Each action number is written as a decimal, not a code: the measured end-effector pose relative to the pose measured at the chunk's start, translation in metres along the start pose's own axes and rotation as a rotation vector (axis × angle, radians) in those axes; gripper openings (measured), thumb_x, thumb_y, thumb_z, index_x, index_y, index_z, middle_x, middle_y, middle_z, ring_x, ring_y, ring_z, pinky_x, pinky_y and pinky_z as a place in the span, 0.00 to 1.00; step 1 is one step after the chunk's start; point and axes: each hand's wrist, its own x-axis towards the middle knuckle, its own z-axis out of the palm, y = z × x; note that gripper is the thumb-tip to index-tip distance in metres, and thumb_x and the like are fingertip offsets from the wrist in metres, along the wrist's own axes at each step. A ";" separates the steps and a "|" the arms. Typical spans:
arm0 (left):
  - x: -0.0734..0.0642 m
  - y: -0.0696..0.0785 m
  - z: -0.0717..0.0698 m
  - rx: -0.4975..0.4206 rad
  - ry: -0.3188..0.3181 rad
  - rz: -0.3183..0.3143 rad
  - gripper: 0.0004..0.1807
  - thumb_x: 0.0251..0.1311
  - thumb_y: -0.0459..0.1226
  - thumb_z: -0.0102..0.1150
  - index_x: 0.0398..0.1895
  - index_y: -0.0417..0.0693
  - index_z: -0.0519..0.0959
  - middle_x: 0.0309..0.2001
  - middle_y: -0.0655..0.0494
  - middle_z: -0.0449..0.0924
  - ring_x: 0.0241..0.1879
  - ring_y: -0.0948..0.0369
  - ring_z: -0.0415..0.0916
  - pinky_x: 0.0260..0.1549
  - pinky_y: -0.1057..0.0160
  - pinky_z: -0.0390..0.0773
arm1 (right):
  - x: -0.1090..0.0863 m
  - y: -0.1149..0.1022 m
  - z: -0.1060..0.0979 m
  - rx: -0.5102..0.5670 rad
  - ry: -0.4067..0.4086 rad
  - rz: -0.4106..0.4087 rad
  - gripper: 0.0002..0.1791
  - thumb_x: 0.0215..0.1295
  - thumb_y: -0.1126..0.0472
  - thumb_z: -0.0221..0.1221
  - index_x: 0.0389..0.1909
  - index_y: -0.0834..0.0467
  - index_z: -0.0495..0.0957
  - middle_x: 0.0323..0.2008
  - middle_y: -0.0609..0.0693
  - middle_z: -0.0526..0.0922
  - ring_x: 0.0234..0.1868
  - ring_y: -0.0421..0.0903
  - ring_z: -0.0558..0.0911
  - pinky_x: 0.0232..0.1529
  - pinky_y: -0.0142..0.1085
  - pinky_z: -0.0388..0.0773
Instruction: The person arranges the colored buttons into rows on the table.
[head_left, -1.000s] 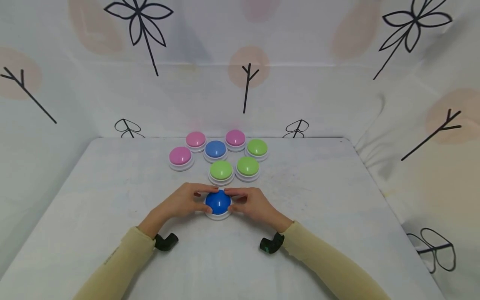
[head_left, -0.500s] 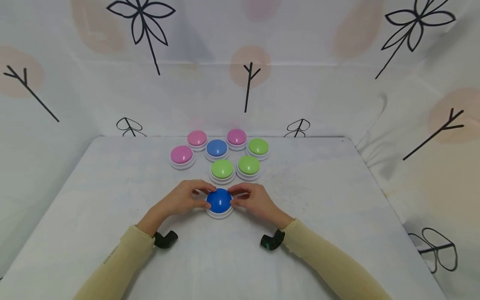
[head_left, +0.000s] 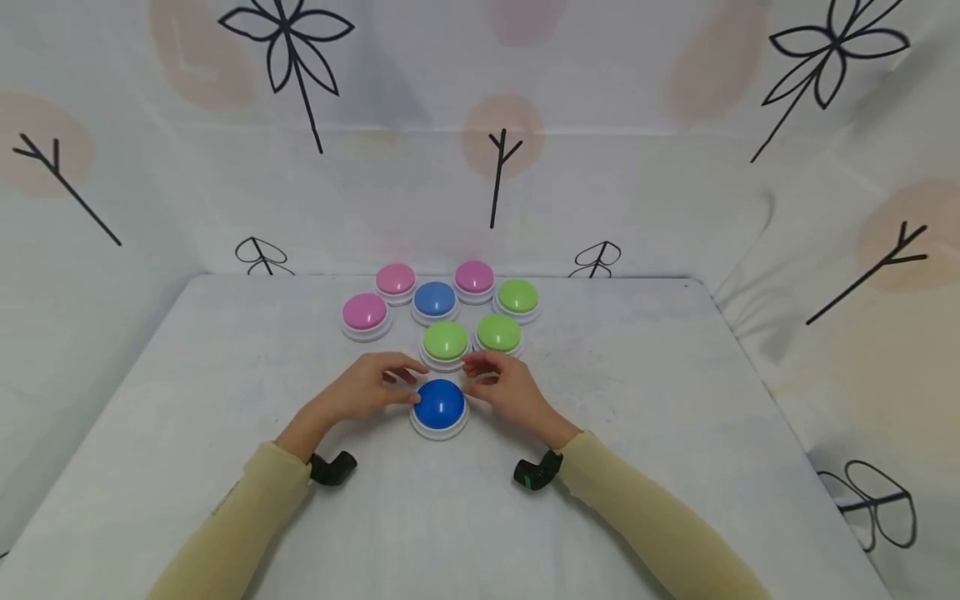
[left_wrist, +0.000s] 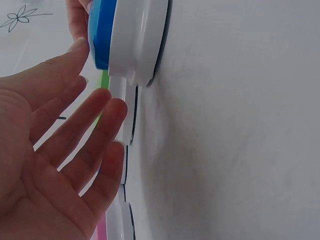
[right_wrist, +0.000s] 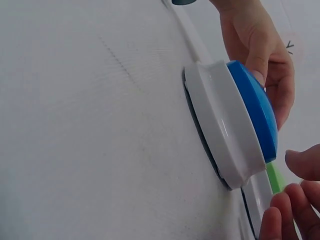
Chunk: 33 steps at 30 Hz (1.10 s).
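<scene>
A dome-topped blue push button on a round white base sits flat on the white table, nearest the person. My left hand is beside its left edge, thumb tip at the dome and fingers loosely bent above the rim. On the other side, my right hand hovers with relaxed fingers near a green button. The left wrist view has the left palm with fingers apart, gripping nothing. In the right wrist view a gap separates the right fingers from the blue dome.
Behind the hands are more push buttons: two further green ones, a second blue one and three pink ones. A patterned white cloth rises behind the table.
Both hands held the front blue button's sides earlier. The fingers have since loosened and lifted away, and the right hand has come off it. The button stays in place.
</scene>
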 end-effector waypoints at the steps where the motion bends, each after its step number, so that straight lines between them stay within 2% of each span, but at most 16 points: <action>1: 0.001 -0.001 -0.001 -0.003 0.007 -0.005 0.22 0.59 0.39 0.70 0.58 0.49 0.80 0.53 0.57 0.82 0.51 0.56 0.78 0.54 0.52 0.78 | 0.002 0.000 0.000 -0.005 0.014 0.009 0.22 0.60 0.67 0.69 0.56 0.62 0.79 0.47 0.52 0.83 0.48 0.46 0.82 0.52 0.38 0.80; 8: 0.012 -0.008 -0.006 -0.040 0.077 -0.060 0.22 0.62 0.40 0.68 0.60 0.50 0.79 0.55 0.54 0.81 0.54 0.54 0.77 0.55 0.50 0.78 | 0.010 0.002 0.000 0.017 0.087 0.023 0.25 0.59 0.70 0.69 0.58 0.61 0.77 0.51 0.53 0.82 0.49 0.48 0.83 0.52 0.38 0.80; 17: 0.028 -0.014 -0.009 -0.060 0.133 -0.108 0.26 0.62 0.42 0.68 0.63 0.52 0.76 0.58 0.53 0.78 0.58 0.52 0.75 0.57 0.48 0.75 | 0.015 -0.002 0.004 -0.024 0.097 -0.001 0.30 0.59 0.70 0.69 0.63 0.62 0.74 0.53 0.58 0.78 0.49 0.50 0.83 0.52 0.39 0.80; 21: 0.037 -0.017 -0.008 -0.068 0.136 -0.098 0.27 0.62 0.41 0.68 0.65 0.52 0.75 0.60 0.52 0.77 0.59 0.51 0.74 0.58 0.49 0.75 | 0.018 -0.004 0.006 -0.054 0.094 0.003 0.30 0.59 0.69 0.69 0.64 0.61 0.74 0.53 0.57 0.77 0.48 0.49 0.83 0.50 0.38 0.81; 27: 0.049 -0.017 -0.008 -0.062 0.106 -0.085 0.33 0.58 0.42 0.71 0.68 0.52 0.72 0.63 0.51 0.74 0.62 0.49 0.71 0.59 0.48 0.74 | 0.021 -0.007 0.005 -0.051 0.095 0.023 0.29 0.60 0.69 0.68 0.63 0.61 0.74 0.55 0.57 0.76 0.47 0.47 0.84 0.44 0.36 0.83; 33: 0.054 -0.016 -0.008 -0.014 0.099 -0.097 0.38 0.53 0.44 0.76 0.67 0.51 0.72 0.61 0.51 0.73 0.58 0.50 0.72 0.55 0.50 0.77 | 0.024 -0.008 0.006 -0.058 0.093 0.009 0.27 0.60 0.69 0.68 0.62 0.62 0.76 0.55 0.56 0.78 0.44 0.47 0.84 0.42 0.35 0.83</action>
